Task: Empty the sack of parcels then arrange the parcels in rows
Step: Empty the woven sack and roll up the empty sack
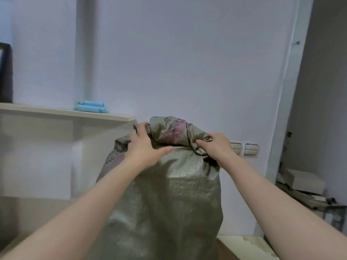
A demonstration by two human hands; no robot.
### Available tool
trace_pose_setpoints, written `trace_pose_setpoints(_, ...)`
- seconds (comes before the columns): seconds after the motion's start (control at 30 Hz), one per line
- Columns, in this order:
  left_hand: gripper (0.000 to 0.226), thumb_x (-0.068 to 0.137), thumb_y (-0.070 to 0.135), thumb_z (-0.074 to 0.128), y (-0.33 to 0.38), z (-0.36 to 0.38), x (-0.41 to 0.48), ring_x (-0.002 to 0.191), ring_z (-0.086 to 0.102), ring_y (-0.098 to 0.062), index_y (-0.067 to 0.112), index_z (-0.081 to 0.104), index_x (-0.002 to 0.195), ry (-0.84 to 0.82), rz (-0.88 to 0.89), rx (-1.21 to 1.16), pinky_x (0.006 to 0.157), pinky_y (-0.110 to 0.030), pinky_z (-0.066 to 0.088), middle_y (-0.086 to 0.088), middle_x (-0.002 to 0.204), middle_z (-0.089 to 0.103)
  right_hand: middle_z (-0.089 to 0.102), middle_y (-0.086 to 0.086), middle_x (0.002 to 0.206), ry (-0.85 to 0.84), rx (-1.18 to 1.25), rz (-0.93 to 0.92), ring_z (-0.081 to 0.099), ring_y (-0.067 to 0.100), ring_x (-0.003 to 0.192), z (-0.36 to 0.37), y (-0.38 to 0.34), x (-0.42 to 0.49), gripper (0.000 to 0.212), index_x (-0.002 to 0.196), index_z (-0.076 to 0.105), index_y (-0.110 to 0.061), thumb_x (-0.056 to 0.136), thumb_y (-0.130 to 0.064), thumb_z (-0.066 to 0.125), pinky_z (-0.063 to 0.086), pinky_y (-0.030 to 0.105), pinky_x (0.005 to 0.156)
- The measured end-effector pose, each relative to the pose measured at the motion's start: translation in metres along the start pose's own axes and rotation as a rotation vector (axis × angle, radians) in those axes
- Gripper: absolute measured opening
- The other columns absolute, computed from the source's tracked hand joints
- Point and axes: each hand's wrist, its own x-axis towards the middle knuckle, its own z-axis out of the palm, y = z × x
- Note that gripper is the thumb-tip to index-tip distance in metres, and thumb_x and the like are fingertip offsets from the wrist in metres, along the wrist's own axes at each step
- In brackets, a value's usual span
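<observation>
A tall, full grey-green woven sack (169,199) stands upright in front of me, its top bunched and folded over with faded pink print. My left hand (144,147) lies on the sack's upper left side, fingers reaching over the folded top and thumb stretched along the fabric. My right hand (216,145) grips the bunched cloth at the top right corner. No parcels are visible; the sack hides whatever is inside.
A pale shelf (65,112) runs along the wall at left with blue rolls (92,106) on it and a dark object (5,72) at its far left. Wall switches (250,149) sit behind the sack. Boxes and clutter (304,186) lie at right. A light surface (244,244) shows at the bottom right.
</observation>
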Motion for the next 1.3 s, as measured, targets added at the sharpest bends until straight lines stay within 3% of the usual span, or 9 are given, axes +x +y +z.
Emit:
trace_pose_setpoints(0.07,0.123,0.06,0.068,0.078,-0.013,0.013,-0.007,0.138,0.034,-0.036,0.024,0.007,0.15,-0.049,-0.13,0.057,0.109,-0.054,0.037,-0.013,0.154,0.018,0.069,0.006,0.103,-0.159,0.005,0.044,0.064,0.026,0.093,0.0,-0.001,-0.007,0.03,0.106,0.068,-0.014,0.087,-0.037,0.068,0.055,0.037,0.076)
trace_pose_setpoints(0.13,0.12,0.062,0.073,0.073,-0.028,0.02,-0.009,0.131,0.042,-0.036,0.008,0.019,0.147,-0.005,-0.319,0.11,0.103,-0.051,0.043,-0.017,0.148,0.029,0.062,0.009,0.104,-0.39,-0.064,0.208,0.062,0.03,0.094,-0.008,-0.003,-0.017,0.025,0.108,0.061,-0.016,0.092,-0.034,0.063,0.056,0.046,0.07)
trace_pose_setpoints(0.23,0.054,0.084,0.064,0.06,-0.038,0.026,-0.007,0.093,0.061,-0.028,0.011,0.063,0.097,-0.012,-0.325,0.058,0.082,-0.036,0.052,-0.01,0.104,0.065,0.064,0.01,0.09,-0.536,0.046,0.339,0.064,0.026,0.076,-0.022,0.004,-0.024,0.004,0.094,0.059,-0.014,0.096,-0.017,0.06,0.056,0.053,0.074)
trace_pose_setpoints(0.3,0.034,0.094,0.046,0.058,-0.03,0.031,-0.011,0.079,0.062,-0.027,0.02,0.069,0.075,0.013,-0.306,-0.072,0.07,-0.031,0.048,-0.007,0.084,0.069,0.066,0.01,0.085,-0.397,-0.071,0.2,0.063,0.023,0.073,-0.022,0.012,-0.025,0.004,0.091,0.063,-0.013,0.093,-0.009,0.062,0.054,0.04,0.071)
trace_pose_setpoints(0.4,0.026,0.099,0.036,0.052,-0.012,0.033,-0.005,0.093,0.064,-0.03,0.02,0.072,0.093,0.157,-0.348,-0.189,0.076,-0.033,0.046,-0.007,0.091,0.067,0.071,0.01,0.097,-0.097,-0.335,-0.018,0.064,0.03,0.095,-0.017,0.016,-0.023,0.016,0.099,0.07,-0.015,0.086,-0.011,0.061,0.048,0.031,0.073)
trace_pose_setpoints(0.6,0.024,0.101,0.035,0.047,0.021,-0.009,0.018,0.084,0.052,-0.022,0.021,0.065,0.093,0.48,-0.154,-0.416,0.076,-0.03,0.039,0.002,0.09,0.062,0.069,0.013,0.102,0.332,-0.233,-0.282,0.06,0.036,0.101,-0.032,-0.014,-0.001,0.015,0.101,0.067,-0.012,0.091,-0.019,0.058,0.034,0.032,0.07)
trace_pose_setpoints(0.73,0.022,0.099,0.042,0.05,0.014,-0.018,0.024,0.1,0.059,-0.03,0.028,0.064,0.089,0.404,-0.235,-0.244,0.096,-0.042,0.045,-0.004,0.102,0.068,0.064,0.012,0.089,0.145,-0.393,-0.225,0.062,0.035,0.099,-0.032,-0.016,0.012,0.011,0.08,0.06,-0.018,0.089,-0.023,0.062,0.036,0.029,0.069)
trace_pose_setpoints(1.13,0.025,0.102,0.042,0.042,0.004,-0.01,0.042,0.087,0.047,-0.024,0.026,0.056,0.089,0.579,-0.082,-0.204,0.1,-0.046,0.038,0.002,0.087,0.058,0.07,0.013,0.094,0.31,-0.259,-0.338,0.061,0.035,0.093,0.004,0.0,0.033,0.013,0.087,0.067,-0.013,0.09,-0.021,0.058,0.035,0.031,0.066)
trace_pose_setpoints(1.3,0.031,0.098,0.049,0.047,-0.024,-0.001,0.049,0.099,0.061,-0.031,0.028,0.067,0.089,0.212,-0.186,-0.079,0.101,-0.048,0.042,-0.003,0.098,0.07,0.069,0.009,0.095,0.162,-0.264,-0.191,0.06,0.033,0.096,0.011,0.016,0.036,0.015,0.075,0.058,-0.022,0.09,-0.026,0.06,0.036,0.031,0.069)
